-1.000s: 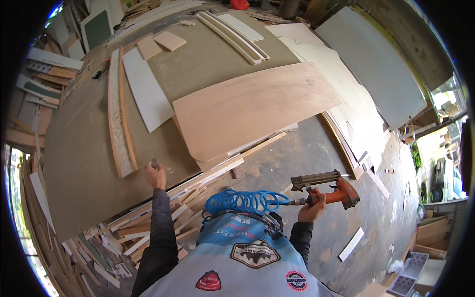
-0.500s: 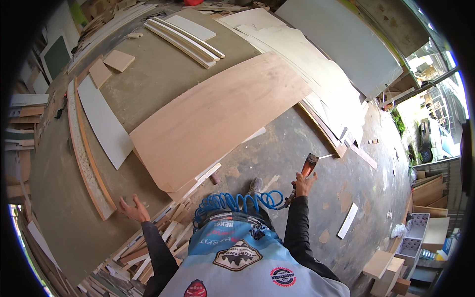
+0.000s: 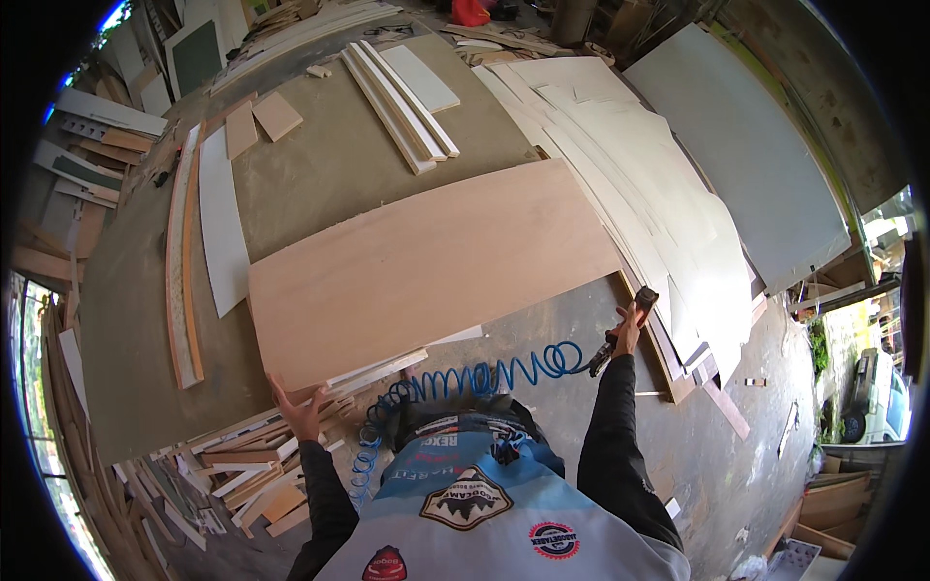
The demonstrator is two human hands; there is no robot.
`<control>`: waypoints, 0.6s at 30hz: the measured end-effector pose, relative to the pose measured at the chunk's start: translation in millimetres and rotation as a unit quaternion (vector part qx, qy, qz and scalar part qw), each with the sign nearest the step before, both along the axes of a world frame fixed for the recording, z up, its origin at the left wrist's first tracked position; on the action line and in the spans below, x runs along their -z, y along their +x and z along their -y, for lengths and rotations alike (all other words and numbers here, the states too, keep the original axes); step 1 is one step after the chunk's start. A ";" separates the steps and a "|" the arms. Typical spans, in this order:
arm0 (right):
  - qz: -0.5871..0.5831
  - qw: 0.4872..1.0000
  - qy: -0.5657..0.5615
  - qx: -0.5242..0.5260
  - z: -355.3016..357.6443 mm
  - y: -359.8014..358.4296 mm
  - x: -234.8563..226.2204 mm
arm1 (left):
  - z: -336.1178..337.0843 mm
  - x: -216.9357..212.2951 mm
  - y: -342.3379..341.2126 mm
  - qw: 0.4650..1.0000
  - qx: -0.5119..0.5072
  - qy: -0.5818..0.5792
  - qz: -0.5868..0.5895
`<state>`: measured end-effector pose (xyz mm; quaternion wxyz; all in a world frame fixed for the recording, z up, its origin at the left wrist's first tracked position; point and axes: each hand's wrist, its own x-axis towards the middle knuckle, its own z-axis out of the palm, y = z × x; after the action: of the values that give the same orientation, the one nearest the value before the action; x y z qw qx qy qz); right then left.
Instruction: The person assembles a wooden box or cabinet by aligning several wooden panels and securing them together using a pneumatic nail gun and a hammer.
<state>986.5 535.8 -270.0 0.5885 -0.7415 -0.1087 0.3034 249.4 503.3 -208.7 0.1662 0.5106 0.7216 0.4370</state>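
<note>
A large pale plywood panel (image 3: pixel 426 261) lies slanting across the work table in front of me. At its near left corner is my left hand (image 3: pixel 298 414), fingers and thumb spread apart; whether it touches the edge I cannot tell. My right hand (image 3: pixel 628 334) is wrapped round an air nail gun (image 3: pixel 645 300), held beside the panel's right end. From the gun a blue coiled air hose (image 3: pixel 465 381) runs leftward across my waist. Light strips (image 3: pixel 387 368) lie under the panel's near edge.
On the brown table top (image 3: pixel 320 165) lie long white strips (image 3: pixel 397 107), two small wood pieces (image 3: pixel 278 116), a white panel (image 3: pixel 223 223) and a long narrow frame (image 3: pixel 184 261). White sheets (image 3: pixel 639 165) spread at right. Wood offcuts (image 3: pixel 262 479) are piled below my left hand.
My left hand has moved right, to the panel's near corner. My right hand has carried the nail gun to the right and a little upward, stretching the hose. The view has turned.
</note>
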 end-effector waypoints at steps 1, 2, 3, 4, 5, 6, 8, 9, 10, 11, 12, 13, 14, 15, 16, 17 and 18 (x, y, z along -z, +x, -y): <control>-0.008 1.000 0.022 -0.011 -15.1 8.1 -3.5 | 1.0 0.5 9.0 0.997 -0.055 0.003 0.047; -0.015 0.999 0.043 -0.021 -31.2 15.3 -7.5 | 0.6 1.9 18.1 0.990 -0.109 0.007 0.095; -0.021 0.997 0.061 -0.036 -43.1 20.5 -9.9 | 8.5 7.4 26.6 0.976 -0.167 0.009 0.143; -0.015 0.996 0.066 -0.058 -59.8 25.4 -13.3 | 8.7 18.6 27.4 0.969 -0.237 0.012 0.073; -0.024 0.994 0.081 -0.066 -71.5 29.6 -18.1 | 5.3 32.3 31.3 0.944 -0.297 0.021 0.138; -0.035 0.992 0.099 -0.077 -82.3 34.9 -18.5 | -0.4 50.2 31.9 0.911 -0.356 0.036 0.204; -0.086 0.987 0.107 -0.089 -91.1 29.1 -18.2 | 0.4 41.7 48.0 0.833 -0.382 0.027 0.400; -0.077 0.987 0.126 -0.062 -96.6 3.9 -29.2 | 4.2 24.1 67.6 0.777 -0.350 0.013 0.523; -0.094 0.985 0.107 -0.096 -102.5 3.8 -31.3 | -1.7 24.0 78.0 0.750 -0.344 0.010 0.565; -0.106 0.983 0.087 -0.126 -105.5 10.5 -27.6 | -10.4 26.8 88.2 0.721 -0.333 0.005 0.608; -0.097 0.984 0.083 -0.126 -106.7 6.3 -23.3 | -14.6 26.3 97.1 0.743 -0.335 -0.017 0.580; -0.088 0.985 0.080 -0.128 -110.6 0.8 -22.8 | -19.2 23.1 105.6 0.762 -0.337 -0.038 0.552; -0.080 0.985 0.078 -0.129 -112.2 -4.7 -22.1 | -22.6 19.7 108.7 0.779 -0.339 -0.061 0.523; -0.098 0.981 0.069 -0.152 -112.7 -12.2 -25.0 | -23.4 18.1 104.2 0.775 -0.351 -0.054 0.523; -0.082 0.980 0.076 -0.165 -112.9 -8.8 -21.9 | -27.4 18.6 103.8 0.771 -0.357 -0.051 0.524; -0.066 0.978 0.084 -0.178 -116.0 -5.7 -18.7 | -29.7 18.5 102.7 0.768 -0.362 -0.049 0.526; -0.057 0.980 0.086 -0.172 -119.5 1.6 -14.6 | -34.5 16.2 112.3 0.761 -0.365 -0.044 0.534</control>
<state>988.1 655.3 -255.4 0.5939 -0.6401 -0.2269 0.4314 361.6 537.7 -224.9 0.3749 -0.1161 0.6663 0.6341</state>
